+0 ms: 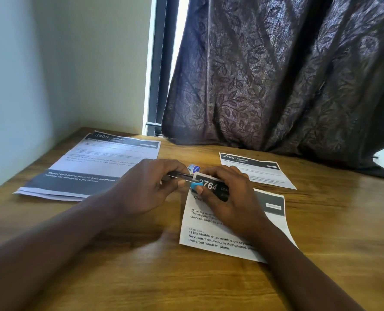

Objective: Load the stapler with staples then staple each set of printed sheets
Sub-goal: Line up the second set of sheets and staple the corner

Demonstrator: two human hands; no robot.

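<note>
**Me:** At table centre, stapling step under way. My left hand (148, 187) is clamped around the stapler (182, 176), thumb underneath and fingers wrapped over the top. Its blue nose sits at the top-left corner of the sheet set headed 2764 (231, 221).

**Observer:** And the other hand?

**Me:** My right hand (227, 194) lies on that same set, fingers together and pressing the paper near the corner, fingertips touching the blue tip. It pins the sheets rather than gripping them.

**Observer:** Is the corner actually inside the stapler's mouth?

**Me:** It appears to be, but my fingers hide the gap, so I cannot say for certain. I cannot see whether staples are loaded either. I judge loading done, since the stapler is already at the paper.

**Observer:** Other sets?

**Me:** Set 3409 (92, 164) lies at ten o'clock from my hands, well apart. Set 2705 (254, 169) lies at two o'clock, just beyond the 2764 set. A small blue-and-white item (193, 169), possibly the staple box, sits at twelve o'clock just behind the stapler. No staple is discernible on either set from this view.

**Observer:** Next move?

**Me:** Judgement: square the sheet edges, seat the corner fully, then squeeze firmly with the left hand while the right holds the sheets flat on the wooden table (141, 277).
</note>
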